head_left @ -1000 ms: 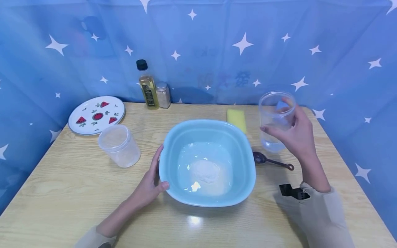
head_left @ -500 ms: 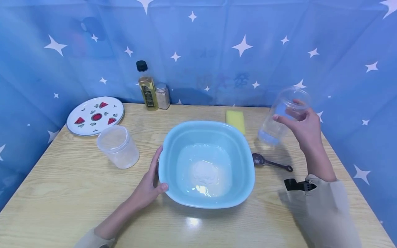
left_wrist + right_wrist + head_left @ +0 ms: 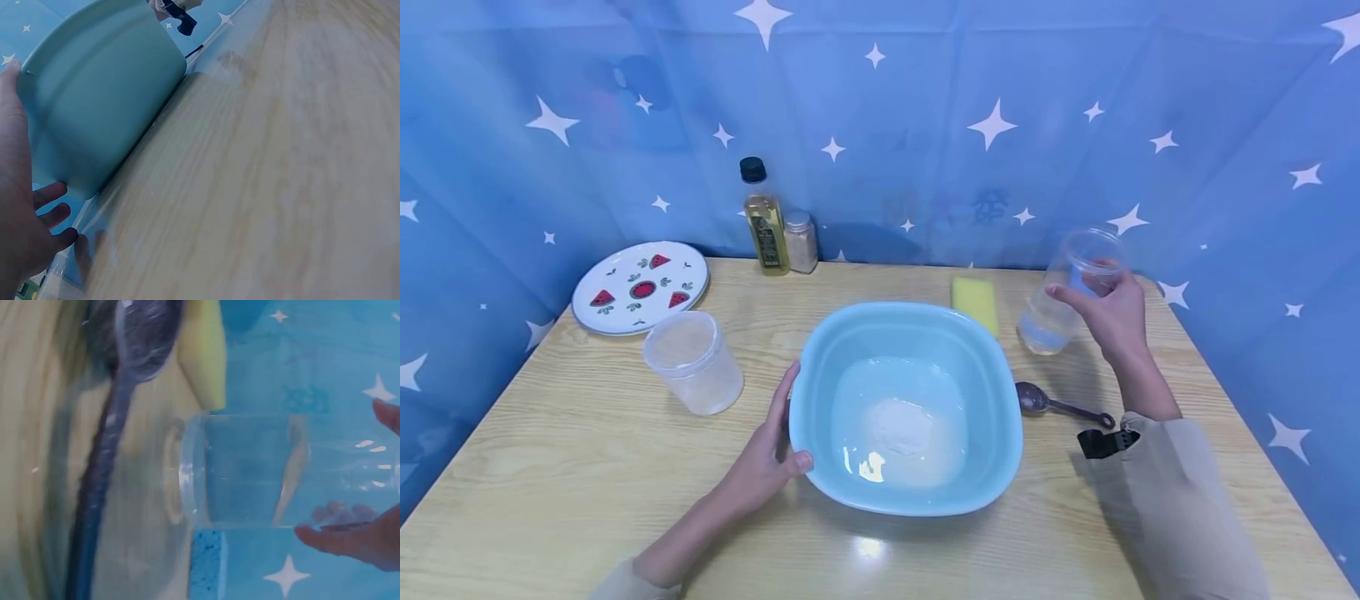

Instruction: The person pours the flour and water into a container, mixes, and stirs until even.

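Observation:
My left hand (image 3: pixel 767 458) holds the left side of a light blue basin (image 3: pixel 1000 467), its thumb at the rim and its fingers along the outer wall. White powder (image 3: pixel 901 427) lies in a mound in liquid on the basin floor. To the right, my right hand (image 3: pixel 1112 312) grips the upper part of a clear plastic cup (image 3: pixel 1052 312), which leans in the head view. Clear liquid shows low in the cup (image 3: pixel 244 475) in the right wrist view. Whether its base touches the table is hard to tell.
A dark spoon (image 3: pixel 1033 398) and yellow sponge (image 3: pixel 975 304) lie right of the basin; a blue sponge (image 3: pixel 206 562) is behind the cup. At left stand a frosted jar (image 3: pixel 700 367) and a watermelon-patterned plate (image 3: pixel 617 279). An oil bottle (image 3: pixel 767 233) and shaker (image 3: pixel 801 246) stand behind.
The cup, nearly upright at first, has tilted and swung right in my right hand, then come back somewhat left and lower. My left hand keeps its place on the basin.

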Available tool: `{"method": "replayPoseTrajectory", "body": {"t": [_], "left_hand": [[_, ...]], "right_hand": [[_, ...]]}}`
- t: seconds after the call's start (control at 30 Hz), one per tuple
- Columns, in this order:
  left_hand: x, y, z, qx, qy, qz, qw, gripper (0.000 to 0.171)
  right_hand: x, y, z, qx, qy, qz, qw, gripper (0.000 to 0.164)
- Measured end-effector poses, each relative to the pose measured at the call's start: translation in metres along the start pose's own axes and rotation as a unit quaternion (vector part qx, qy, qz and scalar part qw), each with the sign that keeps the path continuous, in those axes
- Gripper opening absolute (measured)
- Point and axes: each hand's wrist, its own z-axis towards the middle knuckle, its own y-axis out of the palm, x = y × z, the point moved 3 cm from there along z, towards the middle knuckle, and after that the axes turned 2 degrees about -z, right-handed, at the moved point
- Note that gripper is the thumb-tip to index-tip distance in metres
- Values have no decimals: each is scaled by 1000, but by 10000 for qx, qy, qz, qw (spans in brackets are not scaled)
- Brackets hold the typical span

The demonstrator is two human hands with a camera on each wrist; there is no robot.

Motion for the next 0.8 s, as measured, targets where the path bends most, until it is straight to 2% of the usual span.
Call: {"method": "replayPoseTrajectory", "body": {"t": [0.13, 0.2, 0.27, 0.33, 0.4, 0.47, 0.6, 0.7, 0.8], "left_hand": [[2, 1, 2, -46, 41, -41, 10000, 98], [2, 1, 2, -68, 61, -54, 9999, 98], [3, 1, 2, -75, 88, -46, 9999, 97], [2, 1, 2, -68, 118, -45, 9999, 96], [2, 1, 2, -70, 140, -52, 9999, 96], [2, 1, 2, -51, 147, -45, 9999, 95], [3, 1, 2, -7, 114, 0, 9999, 96], [3, 1, 1, 5, 71, 7, 10000, 96], [2, 0, 1, 1, 31, -36, 10000, 96]], "right_hand": [[8, -2, 0, -16, 31, 9, 10000, 90], [11, -4, -2, -170, 78, 15, 9998, 93], [14, -8, -5, -521, 190, -64, 9984, 94], [16, -13, -9, -1068, 320, -176, 9936, 95], [21, -22, -16, -1690, 331, -456, 9840, 90], [28, -34, -26, -2291, 151, -889, 9692, 78], [43, -48, -53, -3077, -715, -1541, 9362, 49], [53, -44, -68, -3400, -1044, -1640, 9201, 39], [60, -38, -76, -3481, -1057, -1708, 9157, 38]]}}
